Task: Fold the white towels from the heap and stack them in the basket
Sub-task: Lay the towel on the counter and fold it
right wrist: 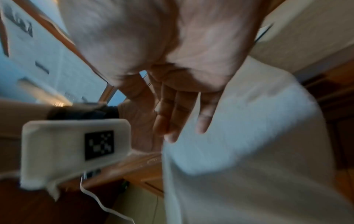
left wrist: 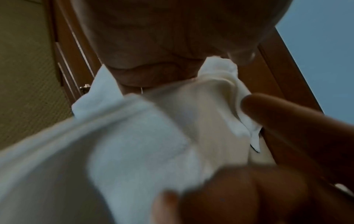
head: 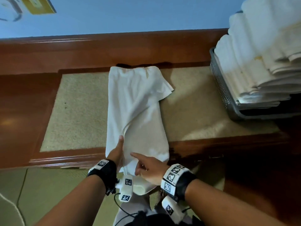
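A white towel (head: 135, 103), folded lengthwise, lies on the table with one corner flapped out to the right. Its near end hangs over the table's front edge. My left hand (head: 116, 154) holds the towel's near left part, thumb on top and fingers hidden under the cloth (left wrist: 134, 144). My right hand (head: 149, 168) is beside it at the near end, its fingers straight against the towel (right wrist: 249, 151) and the index finger pointing left. The grey basket (head: 219, 88) stands at the right with a tall stack of folded towels (head: 260, 54) in it.
The table has a beige inlay (head: 78, 111) inside a reddish wooden rim (head: 24, 103). A blue wall rises behind it. A white cable (head: 9, 204) lies on the tiled floor at the lower left. The heap is out of view.
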A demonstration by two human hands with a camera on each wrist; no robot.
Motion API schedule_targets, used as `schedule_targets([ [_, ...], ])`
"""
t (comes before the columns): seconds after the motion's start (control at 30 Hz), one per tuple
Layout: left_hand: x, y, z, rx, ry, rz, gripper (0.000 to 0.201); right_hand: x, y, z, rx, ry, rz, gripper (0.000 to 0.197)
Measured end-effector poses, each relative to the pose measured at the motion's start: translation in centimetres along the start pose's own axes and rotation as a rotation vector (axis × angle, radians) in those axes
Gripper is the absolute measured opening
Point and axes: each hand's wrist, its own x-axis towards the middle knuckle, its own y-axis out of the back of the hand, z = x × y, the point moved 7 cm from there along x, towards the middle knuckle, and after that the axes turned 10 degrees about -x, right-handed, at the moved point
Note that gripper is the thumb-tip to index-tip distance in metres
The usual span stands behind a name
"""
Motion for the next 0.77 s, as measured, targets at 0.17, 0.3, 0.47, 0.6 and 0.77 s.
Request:
schedule_targets([
  [0.17,-0.5,2.3,0.6,0.671,-0.229,0.268,0.035,-0.1,2.0,3.7,-0.114,-0.205,0.191,0.057],
  [0.3,-1.6,5.2,1.5,0.598,-0.345,0.511,0.025,-0.9,2.7,7.0,-0.292,-0.291,0.143,0.052],
  [0.47,-0.5,4.3,-1.9,0.675,-0.220,0.256,0.034,-0.9,2.4,8.7,-0.383,-0.348,0.101,0.056],
  [0.6,-1.3,5.5,-2.1,0.888,-0.181,0.352,0.019,-0.8,1.5,9.6,-0.614,-0.419,-0.155,0.052],
  [0.77,-2.3,6.3,0.6,0.852,-0.272,0.474,0.009,0.9,4.8,8.4,-0.587,-0.389,0.184,0.023],
])
